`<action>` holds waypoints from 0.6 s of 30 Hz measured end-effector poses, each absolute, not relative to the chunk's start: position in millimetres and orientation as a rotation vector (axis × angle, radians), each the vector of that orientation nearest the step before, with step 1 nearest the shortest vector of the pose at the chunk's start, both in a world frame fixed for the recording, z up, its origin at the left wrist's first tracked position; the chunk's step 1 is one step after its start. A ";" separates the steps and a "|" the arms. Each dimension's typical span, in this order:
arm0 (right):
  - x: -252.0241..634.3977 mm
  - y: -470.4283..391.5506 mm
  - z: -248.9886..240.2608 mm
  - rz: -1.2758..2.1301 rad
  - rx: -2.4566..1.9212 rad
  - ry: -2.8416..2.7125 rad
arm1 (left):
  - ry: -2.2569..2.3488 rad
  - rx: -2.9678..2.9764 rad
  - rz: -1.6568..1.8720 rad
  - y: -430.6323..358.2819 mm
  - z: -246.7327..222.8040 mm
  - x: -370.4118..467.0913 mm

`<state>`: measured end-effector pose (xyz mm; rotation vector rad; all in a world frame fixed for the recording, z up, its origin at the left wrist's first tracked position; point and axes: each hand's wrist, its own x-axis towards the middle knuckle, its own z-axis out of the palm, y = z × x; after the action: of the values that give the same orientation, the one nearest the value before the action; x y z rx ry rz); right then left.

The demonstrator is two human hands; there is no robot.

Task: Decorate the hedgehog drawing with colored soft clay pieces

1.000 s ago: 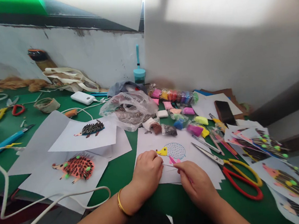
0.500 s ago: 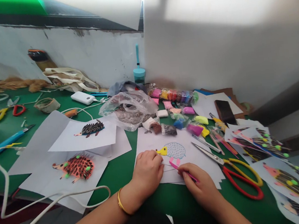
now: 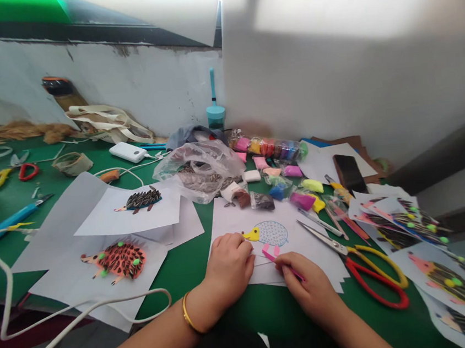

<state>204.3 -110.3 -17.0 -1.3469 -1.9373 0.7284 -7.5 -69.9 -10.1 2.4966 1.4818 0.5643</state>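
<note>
A hedgehog picture (image 3: 272,233) with a yellow clay head and a blue-outlined body lies on white paper (image 3: 224,219) in front of me. Small pink clay pieces (image 3: 276,251) sit under its body. My right hand (image 3: 304,280) grips a slim pink clay tool (image 3: 269,255), its flat tip at the pink clay. Resting on the paper's left side, my left hand (image 3: 230,263) has its fingers curled by the hedgehog's nose; whether they hold anything is hidden.
Large scissors (image 3: 349,253) with red and yellow handles lie on the right beside finished hedgehog pictures (image 3: 443,279). Clay packets (image 3: 278,191) and a plastic bag of seeds (image 3: 203,171) are behind the paper. A white cable (image 3: 100,305) crosses the left.
The right hand has shifted very slightly left with the pink tool. The left hand keeps its place, and the view has barely moved.
</note>
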 end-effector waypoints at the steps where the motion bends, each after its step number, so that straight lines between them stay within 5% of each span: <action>1: 204.3 -110.2 -17.4 0.726 -1.350 -1.941 | 1.483 2.497 0.561 -70.0 -9.8 -7.6; 18: 205.4 -110.6 -14.2 0.698 -1.325 -1.922 | 1.464 2.493 0.613 -70.0 -8.5 -7.3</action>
<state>205.4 -110.6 -14.2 -1.3255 -1.9225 0.6975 -7.3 -70.0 -8.5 2.4928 1.4639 0.6129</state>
